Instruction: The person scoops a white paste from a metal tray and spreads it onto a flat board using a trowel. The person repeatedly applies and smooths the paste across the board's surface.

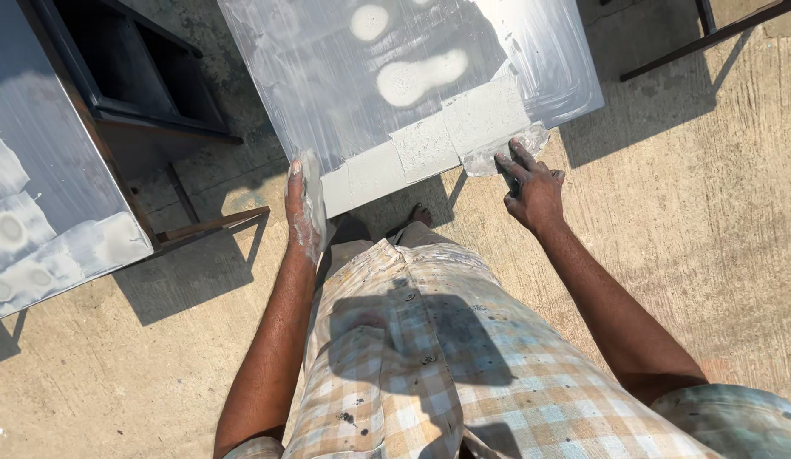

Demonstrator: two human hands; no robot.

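Both hands meet the panel [344, 76] edge: left hand [305, 208], right hand [531, 189].

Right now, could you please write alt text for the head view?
Seen from above, a person's right hand presses a putty-smeared scraper on a grey metal panel, while the putty-coated left hand rests at the panel's near edge. Checked shirt, concrete floor.

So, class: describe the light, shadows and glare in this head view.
Head view: hard sunlight; glare whitens the far right of the grey panel; sharp shadows fall on the concrete floor and the checked shirt; left hand and right hand are in focus.
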